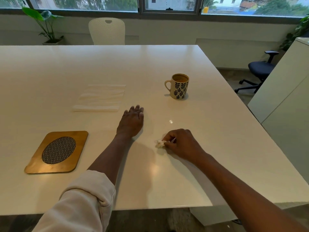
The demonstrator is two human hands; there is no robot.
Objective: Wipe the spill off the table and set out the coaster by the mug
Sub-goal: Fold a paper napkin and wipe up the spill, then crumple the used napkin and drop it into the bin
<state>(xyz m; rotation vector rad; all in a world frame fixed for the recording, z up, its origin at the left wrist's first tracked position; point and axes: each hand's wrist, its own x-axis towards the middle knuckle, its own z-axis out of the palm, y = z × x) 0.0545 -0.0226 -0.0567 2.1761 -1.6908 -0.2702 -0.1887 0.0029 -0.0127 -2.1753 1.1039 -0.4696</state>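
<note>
Head view: right hand (pixel 181 143) pinches crumpled tissue (pixel 160 143) on table (pixel 225 131), near edge

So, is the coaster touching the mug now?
Apart. The head view shows the coaster far left of the mug, with bare table between.

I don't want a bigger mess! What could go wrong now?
The leaf-patterned ceramic mug is full and stands just beyond the right hand wiping with a crumpled white tissue; a wide swipe might knock it. The wooden coaster with woven oval lies far left, so carrying it over could also bump the mug.
</note>
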